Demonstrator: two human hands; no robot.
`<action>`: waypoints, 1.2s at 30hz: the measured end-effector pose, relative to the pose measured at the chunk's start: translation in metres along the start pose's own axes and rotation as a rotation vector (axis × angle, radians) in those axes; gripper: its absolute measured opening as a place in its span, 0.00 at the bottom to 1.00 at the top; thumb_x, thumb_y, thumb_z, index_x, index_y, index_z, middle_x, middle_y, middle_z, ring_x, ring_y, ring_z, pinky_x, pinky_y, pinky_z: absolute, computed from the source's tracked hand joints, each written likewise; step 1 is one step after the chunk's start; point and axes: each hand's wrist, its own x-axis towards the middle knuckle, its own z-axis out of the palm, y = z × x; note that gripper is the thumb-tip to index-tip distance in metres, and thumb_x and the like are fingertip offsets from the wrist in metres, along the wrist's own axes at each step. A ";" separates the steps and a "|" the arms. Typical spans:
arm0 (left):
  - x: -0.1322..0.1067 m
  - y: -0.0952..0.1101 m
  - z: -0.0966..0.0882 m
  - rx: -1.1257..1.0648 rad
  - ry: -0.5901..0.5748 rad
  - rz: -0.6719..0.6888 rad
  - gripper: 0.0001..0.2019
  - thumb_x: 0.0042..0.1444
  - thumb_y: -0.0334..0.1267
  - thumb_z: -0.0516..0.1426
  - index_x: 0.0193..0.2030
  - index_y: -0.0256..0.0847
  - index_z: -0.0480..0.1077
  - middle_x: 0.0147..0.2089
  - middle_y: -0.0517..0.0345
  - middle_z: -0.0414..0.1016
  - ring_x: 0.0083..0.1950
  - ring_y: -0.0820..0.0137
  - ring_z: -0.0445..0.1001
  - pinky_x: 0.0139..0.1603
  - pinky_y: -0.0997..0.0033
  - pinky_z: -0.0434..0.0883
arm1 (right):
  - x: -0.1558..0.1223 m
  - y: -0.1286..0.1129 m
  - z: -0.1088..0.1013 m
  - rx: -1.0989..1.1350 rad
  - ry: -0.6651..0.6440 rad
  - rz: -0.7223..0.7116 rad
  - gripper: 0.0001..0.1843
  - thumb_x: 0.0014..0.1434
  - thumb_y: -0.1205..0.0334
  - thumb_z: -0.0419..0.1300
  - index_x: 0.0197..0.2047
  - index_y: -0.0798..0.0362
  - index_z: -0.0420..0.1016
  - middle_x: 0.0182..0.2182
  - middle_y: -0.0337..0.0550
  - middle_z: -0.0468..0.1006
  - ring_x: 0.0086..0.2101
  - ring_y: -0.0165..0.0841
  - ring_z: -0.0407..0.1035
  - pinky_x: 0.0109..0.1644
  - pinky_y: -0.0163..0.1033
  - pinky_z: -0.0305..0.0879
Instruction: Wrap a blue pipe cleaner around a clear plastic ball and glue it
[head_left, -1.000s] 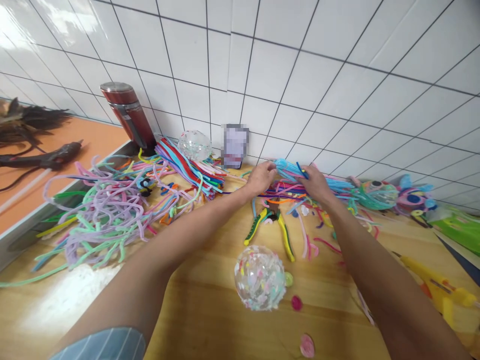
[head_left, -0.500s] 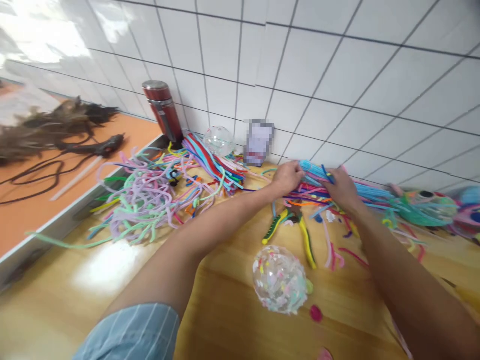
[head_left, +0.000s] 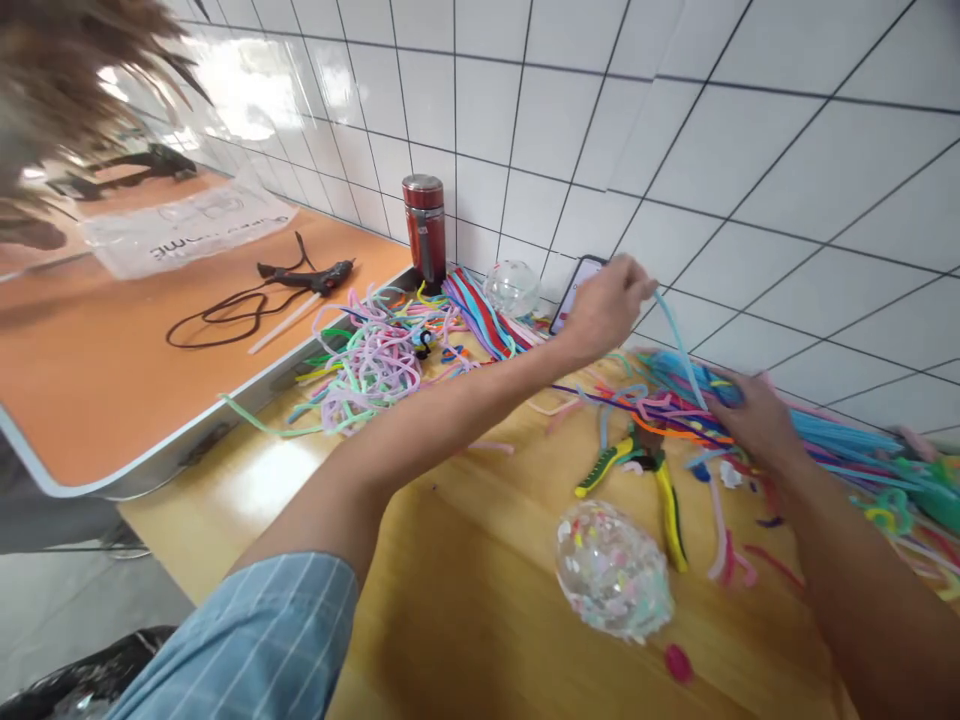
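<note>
My left hand (head_left: 611, 305) is raised in front of the wall, its fingers pinched on one end of a light blue pipe cleaner (head_left: 677, 335). The strand slants down toward a bundle of blue pipe cleaners (head_left: 844, 432) lying along the wall. On that bundle rests my right hand (head_left: 757, 420), fingers curled over it beside a dark blue twisted tie (head_left: 726, 390); its fingertips are partly hidden. Below the hands lie yellow-and-black handled pliers (head_left: 667, 505). Closer to me is a clear ball (head_left: 615, 575) filled with coloured bits.
A phone (head_left: 576, 290) leans on the tiled wall, partly behind my left hand. Further left are another clear ball (head_left: 512, 288), a red flask (head_left: 425, 230) and tangled pipe cleaners (head_left: 375, 360). A glue gun (head_left: 315, 278) lies on the orange table (head_left: 150, 400); brown feathers (head_left: 82, 70) hang at upper left.
My left hand has lifted up from the bundle, drawing out a light blue pipe cleaner. My right hand stays on the bundle. The view has swung left, and the feathers now appear raised.
</note>
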 end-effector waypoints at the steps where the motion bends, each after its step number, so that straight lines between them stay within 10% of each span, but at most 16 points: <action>1: 0.002 0.007 -0.015 -0.013 0.027 0.015 0.08 0.72 0.35 0.57 0.39 0.43 0.67 0.34 0.62 0.77 0.36 0.74 0.77 0.46 0.72 0.76 | 0.001 -0.004 -0.007 0.003 -0.009 0.007 0.26 0.53 0.48 0.63 0.53 0.50 0.78 0.53 0.64 0.84 0.57 0.63 0.76 0.62 0.68 0.70; 8: -0.018 0.059 -0.092 -0.250 0.208 0.031 0.06 0.74 0.37 0.56 0.43 0.39 0.67 0.41 0.60 0.81 0.34 0.81 0.75 0.33 0.83 0.70 | -0.029 -0.084 -0.091 0.000 0.289 0.046 0.22 0.59 0.48 0.63 0.55 0.43 0.78 0.59 0.56 0.82 0.65 0.62 0.71 0.72 0.70 0.62; 14: -0.097 0.109 -0.089 -0.587 -0.032 -0.069 0.09 0.73 0.37 0.59 0.38 0.39 0.68 0.43 0.58 0.81 0.33 0.81 0.73 0.32 0.80 0.69 | -0.115 -0.209 -0.133 0.516 0.077 0.045 0.23 0.60 0.40 0.67 0.54 0.40 0.83 0.44 0.46 0.86 0.47 0.50 0.81 0.57 0.63 0.78; 19: -0.173 0.135 -0.075 -0.705 -0.275 -0.067 0.15 0.64 0.46 0.68 0.36 0.39 0.72 0.32 0.63 0.78 0.29 0.80 0.71 0.32 0.77 0.70 | -0.174 -0.276 -0.140 0.951 0.143 -0.061 0.19 0.64 0.44 0.70 0.55 0.39 0.83 0.42 0.42 0.84 0.37 0.38 0.78 0.48 0.50 0.79; 26: -0.244 0.129 -0.065 -0.759 -0.466 -0.119 0.27 0.51 0.62 0.72 0.32 0.39 0.72 0.30 0.61 0.79 0.31 0.77 0.73 0.36 0.73 0.71 | -0.231 -0.278 -0.131 1.131 0.368 0.032 0.08 0.60 0.52 0.77 0.40 0.43 0.86 0.32 0.36 0.82 0.30 0.31 0.75 0.39 0.41 0.75; 36: -0.283 0.100 -0.060 -0.624 -0.395 -0.080 0.20 0.59 0.56 0.70 0.34 0.39 0.75 0.35 0.58 0.81 0.35 0.74 0.74 0.39 0.71 0.70 | -0.270 -0.249 -0.104 1.064 0.212 0.108 0.04 0.64 0.55 0.72 0.39 0.44 0.85 0.32 0.36 0.82 0.34 0.32 0.76 0.41 0.41 0.73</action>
